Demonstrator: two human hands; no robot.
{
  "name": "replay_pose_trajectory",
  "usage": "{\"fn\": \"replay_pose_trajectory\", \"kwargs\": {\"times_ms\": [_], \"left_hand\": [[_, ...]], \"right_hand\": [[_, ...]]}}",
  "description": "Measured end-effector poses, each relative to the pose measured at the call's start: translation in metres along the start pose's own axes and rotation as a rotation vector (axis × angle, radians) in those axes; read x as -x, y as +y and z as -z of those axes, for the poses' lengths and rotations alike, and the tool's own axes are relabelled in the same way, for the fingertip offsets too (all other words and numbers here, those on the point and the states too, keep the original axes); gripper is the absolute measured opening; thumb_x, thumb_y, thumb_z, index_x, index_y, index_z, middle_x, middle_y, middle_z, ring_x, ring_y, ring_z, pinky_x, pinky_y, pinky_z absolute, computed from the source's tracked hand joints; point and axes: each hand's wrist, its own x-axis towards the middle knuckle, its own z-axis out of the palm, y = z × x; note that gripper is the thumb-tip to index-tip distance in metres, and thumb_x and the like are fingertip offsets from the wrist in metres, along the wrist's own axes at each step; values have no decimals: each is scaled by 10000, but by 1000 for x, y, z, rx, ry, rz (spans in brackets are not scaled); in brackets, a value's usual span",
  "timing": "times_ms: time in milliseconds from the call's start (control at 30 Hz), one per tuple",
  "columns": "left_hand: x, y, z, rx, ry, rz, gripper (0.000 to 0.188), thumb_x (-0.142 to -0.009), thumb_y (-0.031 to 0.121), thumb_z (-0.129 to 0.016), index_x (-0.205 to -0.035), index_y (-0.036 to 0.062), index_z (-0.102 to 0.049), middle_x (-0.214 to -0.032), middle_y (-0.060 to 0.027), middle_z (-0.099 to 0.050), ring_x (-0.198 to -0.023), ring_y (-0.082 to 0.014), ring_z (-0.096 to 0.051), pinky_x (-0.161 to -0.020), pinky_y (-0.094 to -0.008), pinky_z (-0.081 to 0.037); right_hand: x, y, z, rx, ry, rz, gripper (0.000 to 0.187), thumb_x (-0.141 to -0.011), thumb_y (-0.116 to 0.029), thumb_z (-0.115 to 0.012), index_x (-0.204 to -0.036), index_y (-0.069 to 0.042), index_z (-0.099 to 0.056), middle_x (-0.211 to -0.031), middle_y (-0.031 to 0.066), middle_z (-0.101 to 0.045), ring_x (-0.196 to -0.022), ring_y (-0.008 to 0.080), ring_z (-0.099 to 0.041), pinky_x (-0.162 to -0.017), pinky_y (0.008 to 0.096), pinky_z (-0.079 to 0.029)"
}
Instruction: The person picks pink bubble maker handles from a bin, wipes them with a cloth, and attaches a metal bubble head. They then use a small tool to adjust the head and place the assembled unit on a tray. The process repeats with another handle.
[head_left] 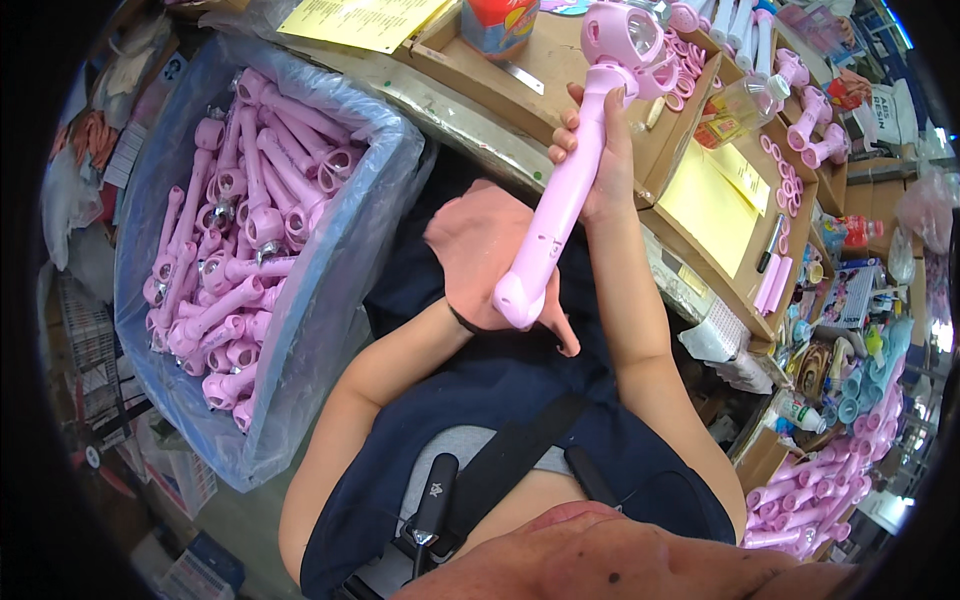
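A long pink plastic wand-shaped piece (560, 200) slants across the middle, its round, cut-out head (622, 40) pointing up and away. My right hand (610, 165) is closed around its shaft just below the head. My left hand (487, 240), in a salmon-coloured glove, lies under the wand's rounded lower end. Its thumb is stretched out and the palm is flattened, with the wand end over it. Whether the wand end presses on the palm I cannot tell.
A blue-lined bin (265, 440) full of pink wands stands left. Ahead, a workbench carries cardboard trays (560, 125), yellow paper (705, 215), pink rings (790, 190), a marker (770, 243) and a clear bottle (740, 108). More pink wands (815, 495) are heaped at right.
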Motion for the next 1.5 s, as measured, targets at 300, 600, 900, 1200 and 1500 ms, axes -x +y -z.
{"fn": "replay_pose_trajectory", "kwargs": {"times_ms": [300,600,900,1200,1500], "left_hand": [[-8,-1,30,1142,414,-137,396,-1003,377,-431,-1109,5,-515,-1224,-184,-552,-1252,-289,-486,-1112,-404,-352],[-20,49,44,259,731,-240,463,-779,138,-722,-1151,-18,-496,-1087,-183,-628,-1092,-311,-585,-937,-399,-465],[-10,39,49,-1106,1099,-197,543,-747,187,-756,-1119,-54,-442,-1062,-170,-527,-982,-295,-549,-880,-372,-422],[-21,27,69,390,578,-166,331,-884,252,-601,-1053,-28,-554,-1057,-174,-631,-996,-275,-621,-884,-386,-502],[-19,7,35,1159,404,-244,437,-954,352,-407,-1240,40,-519,-1138,-178,-616,-1083,-269,-597,-927,-393,-493]], "right_hand": [[56,-3,-13,1121,129,34,584,-768,-214,-744,-1219,12,-451,-850,130,-641,-683,237,-652,-585,344,-526],[88,43,-18,1684,-145,-144,594,-789,-184,-682,-1246,14,-357,-956,322,-632,-873,490,-630,-764,515,-516],[101,64,-24,1968,-80,105,564,-754,-114,-688,-1189,38,-362,-891,277,-617,-699,448,-642,-614,504,-540],[103,55,-25,1879,-134,-104,564,-774,-124,-683,-1216,35,-372,-886,228,-648,-679,351,-676,-605,419,-549],[77,34,10,441,-267,-661,431,-778,-98,-702,-1134,-3,-477,-717,86,-551,-490,161,-557,-458,285,-482]]}}
